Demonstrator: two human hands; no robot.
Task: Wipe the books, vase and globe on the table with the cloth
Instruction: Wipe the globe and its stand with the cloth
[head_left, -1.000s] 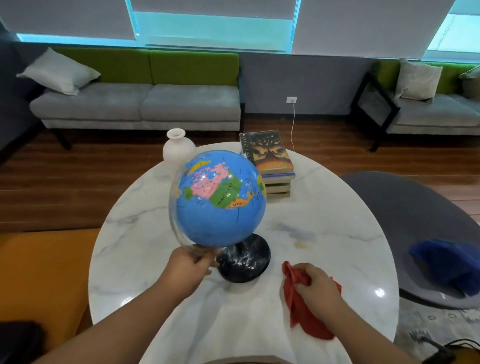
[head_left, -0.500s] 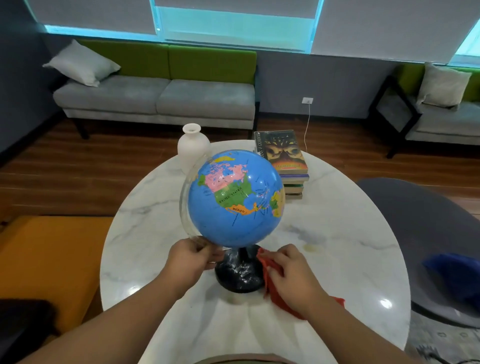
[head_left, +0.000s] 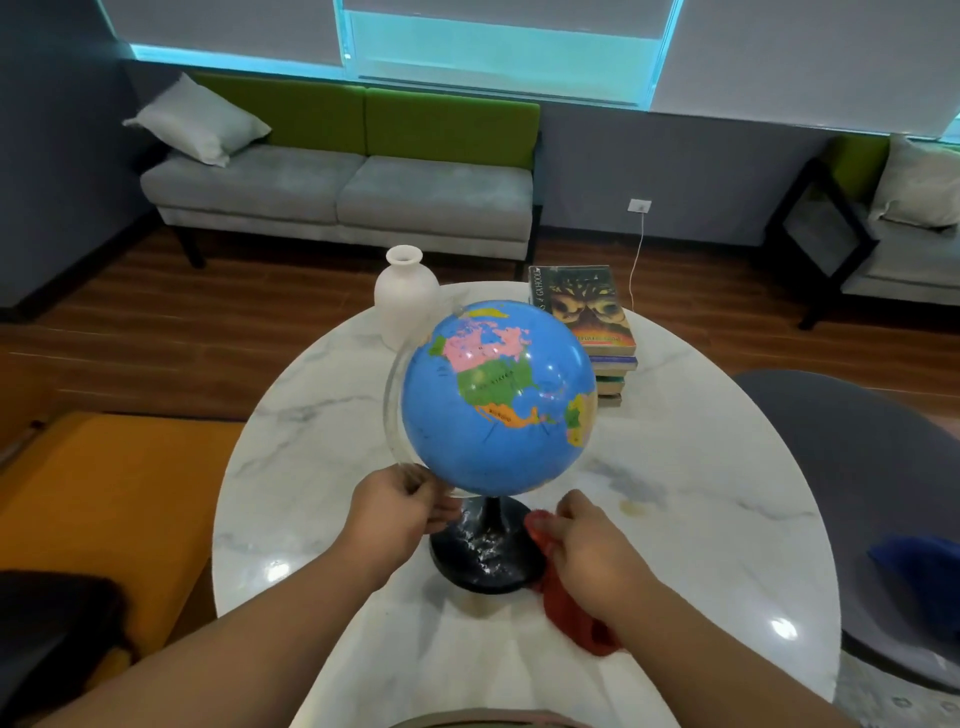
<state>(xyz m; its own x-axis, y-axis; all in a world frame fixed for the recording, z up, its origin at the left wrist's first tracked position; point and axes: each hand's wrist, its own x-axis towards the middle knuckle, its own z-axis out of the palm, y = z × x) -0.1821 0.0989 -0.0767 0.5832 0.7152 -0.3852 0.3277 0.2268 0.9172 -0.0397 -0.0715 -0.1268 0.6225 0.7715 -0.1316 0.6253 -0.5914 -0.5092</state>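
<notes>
Head view. The globe (head_left: 498, 400) stands on its black base (head_left: 483, 551) near the middle of the round marble table (head_left: 701, 545). The white vase (head_left: 406, 296) and the stack of books (head_left: 587, 312) sit behind it at the far edge.

Step in hand, as judged: wiping the globe's base. To do it well, steady the frame rather than the sphere, which would likely spin. Carry the cloth round the full rim of the base and then up the stem. Use light pressure, since the base could slide on polished marble.

Left hand (head_left: 400, 512): fingers curled, pinching the lower end of the clear arc (head_left: 395, 395) just beneath the sphere. The exact contact is partly hidden.

Right hand (head_left: 587, 551): fingers curled tight round the bunched red cloth (head_left: 571, 618) and pressing it to the base's right edge. Loose cloth trails under the wrist onto the table.
</notes>
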